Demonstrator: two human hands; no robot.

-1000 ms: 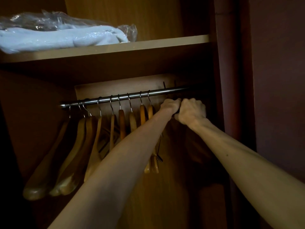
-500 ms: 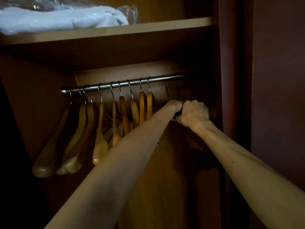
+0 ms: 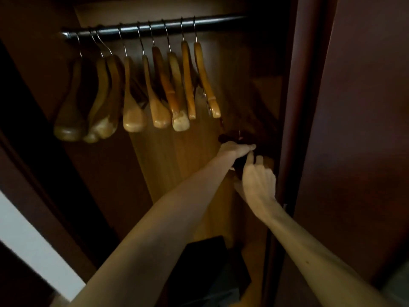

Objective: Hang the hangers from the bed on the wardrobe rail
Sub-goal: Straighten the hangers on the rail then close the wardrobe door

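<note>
Several light wooden hangers (image 3: 159, 85) hang by metal hooks on the steel wardrobe rail (image 3: 155, 27), filling its left and middle. The rail's right end is bare. Well below that end, my left hand (image 3: 236, 149) is closed over a dark hanger (image 3: 234, 137), which is blurred and hard to make out in the shadow. My right hand (image 3: 259, 180) is just under it, fingers pointing up and touching the dark hanger's lower part. Whether the right hand grips it is unclear.
The wardrobe's dark right side panel and door (image 3: 354, 129) stand close beside my right hand. A black box (image 3: 205, 262) sits on the wardrobe floor under my arms. A white strip (image 3: 33, 240) shows at the lower left.
Both hands have dropped from just under the rail's right end to well below it, taking the dark hanger down. The view has tilted down; the upper shelf is out of sight.
</note>
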